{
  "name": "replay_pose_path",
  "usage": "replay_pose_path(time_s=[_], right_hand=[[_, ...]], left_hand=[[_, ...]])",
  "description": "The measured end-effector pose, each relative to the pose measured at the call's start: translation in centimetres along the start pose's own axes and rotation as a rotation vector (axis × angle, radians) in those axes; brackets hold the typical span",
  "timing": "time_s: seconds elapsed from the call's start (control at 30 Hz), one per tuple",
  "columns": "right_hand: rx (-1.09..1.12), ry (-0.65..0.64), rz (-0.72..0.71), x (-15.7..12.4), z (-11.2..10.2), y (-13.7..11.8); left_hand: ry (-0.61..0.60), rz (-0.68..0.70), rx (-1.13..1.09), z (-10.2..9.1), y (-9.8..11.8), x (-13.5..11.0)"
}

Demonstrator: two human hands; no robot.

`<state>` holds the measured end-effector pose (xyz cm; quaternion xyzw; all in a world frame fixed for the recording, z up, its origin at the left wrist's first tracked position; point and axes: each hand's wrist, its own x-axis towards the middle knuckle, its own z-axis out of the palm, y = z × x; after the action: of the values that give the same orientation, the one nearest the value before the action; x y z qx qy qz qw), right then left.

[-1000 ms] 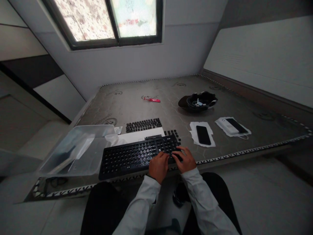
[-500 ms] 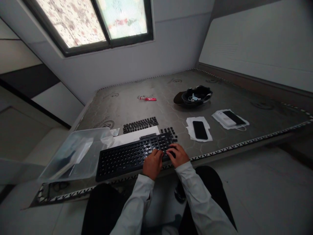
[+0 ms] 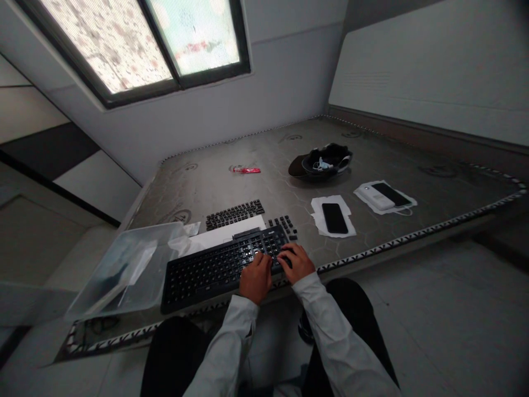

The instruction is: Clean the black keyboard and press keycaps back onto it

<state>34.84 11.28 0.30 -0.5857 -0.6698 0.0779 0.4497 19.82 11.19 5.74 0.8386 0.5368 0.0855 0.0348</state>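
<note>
Dim overall; an overexposed window at eleven o'clock gives the light, the two o'clock corner is dark, edges stretch, fine detail blurs

This looks like a bedroom in a home. A wide, patterned mattress with piped edges lies against the wall below a window, with a pale headboard at its right; panelled cupboards and tiled floor fit too.

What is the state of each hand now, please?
Left hand: curled at the keyboard; whether it holds anything cannot be told.
Right hand: curled at the keyboard's right end; holding cannot be told either.
</note>
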Motion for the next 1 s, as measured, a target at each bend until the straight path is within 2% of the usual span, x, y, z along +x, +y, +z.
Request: replay_pose_path(time_s=[0.2, 0.5, 0.73, 1.0], right_hand=[[-0.004, 0.017, -0.011, 0.0, 0.1, 0.1], [-0.009, 0.035, -0.028, 0.0, 0.0, 0.0], [0.0, 0.045, -0.038, -0.1, 0.2, 0.2], [0.01, 0.084, -0.044, 0.0, 0.3, 0.1]], left_hand=[[-0.066, 0.02, 0.143, 0.3, 0.4, -0.1], [-0.151, 0.048, 0.19, -0.5, 1.3, 0.5], [-0.129, 0.073, 0.208, -0.1, 1.4, 0.8], [-0.129, 0.036, 0.195, -0.1, 1.8, 0.6]])
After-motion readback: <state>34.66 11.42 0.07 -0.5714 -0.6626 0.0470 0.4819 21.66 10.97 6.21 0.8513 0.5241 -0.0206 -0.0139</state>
